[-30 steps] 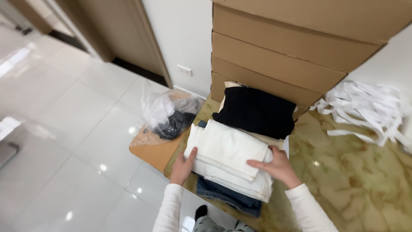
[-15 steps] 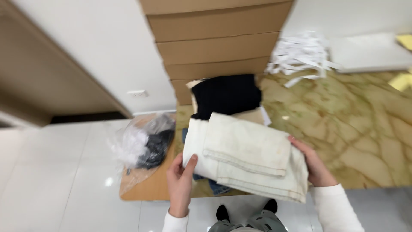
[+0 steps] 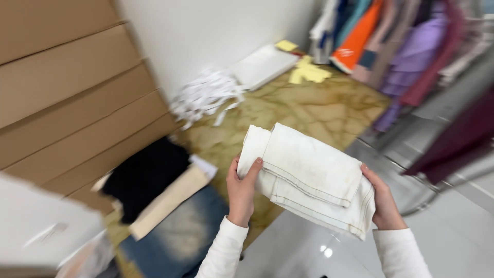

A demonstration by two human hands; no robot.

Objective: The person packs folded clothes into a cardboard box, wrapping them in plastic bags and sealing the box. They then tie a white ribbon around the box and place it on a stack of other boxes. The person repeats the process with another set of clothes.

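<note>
Both hands are carrying a folded pair of white jeans (image 3: 309, 177) at the centre of the frame, held in the air above the marbled floor (image 3: 319, 110) and clear of everything else. The left hand (image 3: 242, 190) is gripping the near left edge, thumb on top and fingers hidden beneath; the right hand (image 3: 382, 201) is clamping the lower right corner in the same way, so each grip is pressed together on the cloth. To carry it well, in my judgement, the hands should be keeping the bundle level and the folds flat, since the loose hem layers at the lower right are looking ready to sag open. At the lower left of the frame a stack of folded clothes is lying: a black garment (image 3: 146, 175), a cream one (image 3: 170, 198) beneath it and faded blue denim (image 3: 175, 237) lowest. Stacked cardboard boxes (image 3: 67, 87) are filling the upper left, a heap of white strips (image 3: 206, 95) is lying at upper centre, and hanging garments (image 3: 401, 51) are crowding the upper right.
</note>
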